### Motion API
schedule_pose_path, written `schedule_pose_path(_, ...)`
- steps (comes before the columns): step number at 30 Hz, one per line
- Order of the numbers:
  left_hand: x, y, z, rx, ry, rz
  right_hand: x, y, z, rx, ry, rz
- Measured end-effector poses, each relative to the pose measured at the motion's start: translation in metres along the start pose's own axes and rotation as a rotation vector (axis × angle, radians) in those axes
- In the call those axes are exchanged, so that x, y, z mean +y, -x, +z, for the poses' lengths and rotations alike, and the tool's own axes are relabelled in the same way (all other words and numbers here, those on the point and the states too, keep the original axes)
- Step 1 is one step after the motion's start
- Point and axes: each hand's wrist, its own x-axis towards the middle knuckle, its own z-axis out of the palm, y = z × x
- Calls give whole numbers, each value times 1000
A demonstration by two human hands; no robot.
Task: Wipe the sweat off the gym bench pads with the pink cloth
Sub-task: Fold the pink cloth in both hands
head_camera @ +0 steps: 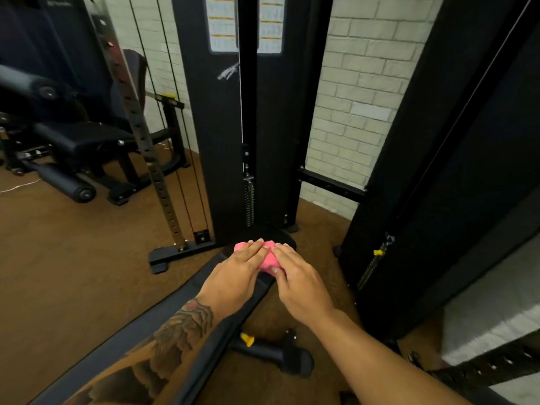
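Wiping is at the far tip of the bench pad (163, 314) right now, and both hands are on the pink cloth (270, 260). The cloth is bunched into a small wad on the pad's far end, close to the foot of the black cable tower (254, 112).

The left hand (236, 273) lies flat on the left side of the wad, fingers (254, 249) straight and close together, pressing down rather than gripping. My guess is that's for pressure, so the cloth actually drags the sweat off instead of skating over the vinyl. The right hand (298, 282) covers the right side, fingers laid over the top and thumb (276, 270) tucked against the near edge. It looks like a light pinch to keep the wad from unrolling.

The near stretch of the pad runs back toward the lower left under the tattooed forearm. I can't tell from here whether it's wet or dry, so I can't say how much is done.

A yellow adjuster knob (247, 339) pokes out under the pad on the right. Another bench (81, 138) sits far left on the brown floor (73, 258).
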Motion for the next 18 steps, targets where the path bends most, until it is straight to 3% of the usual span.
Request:
schedule_pose_path(7, -26, -79, 69, -54, 53, 10, 81, -52, 28, -5, 12, 90)
schedule_pose_path(18, -123, -193, 180, -123, 62, 13, 196, -167, 112, -88, -24, 207)
